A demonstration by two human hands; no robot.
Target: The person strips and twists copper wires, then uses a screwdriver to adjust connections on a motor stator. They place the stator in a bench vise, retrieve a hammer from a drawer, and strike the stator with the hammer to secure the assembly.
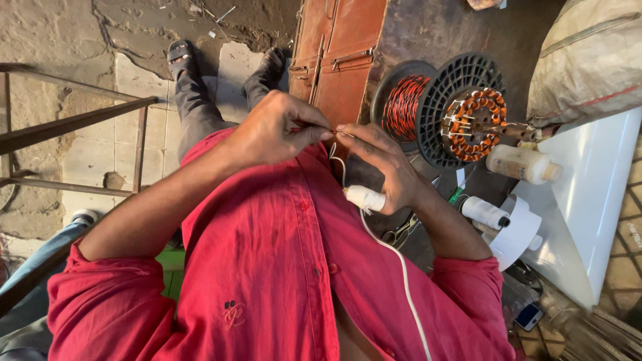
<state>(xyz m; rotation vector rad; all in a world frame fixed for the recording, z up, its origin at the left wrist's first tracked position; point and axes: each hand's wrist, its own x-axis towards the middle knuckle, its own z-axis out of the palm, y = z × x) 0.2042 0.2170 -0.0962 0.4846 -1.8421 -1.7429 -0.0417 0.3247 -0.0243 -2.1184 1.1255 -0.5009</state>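
Pinched a thin wire end (pixel 332 131) between both hands, just in front of the red shirt (pixel 281 267). Left hand (pixel 274 130) closed on it; right hand (pixel 384 167) closed too, with a white sleeve (pixel 365 198) tucked under its fingers. Beyond the shirt, a half-wound stator (pixel 476 124) beside a spool (pixel 403 107), suggesting work well underway, unfinished.
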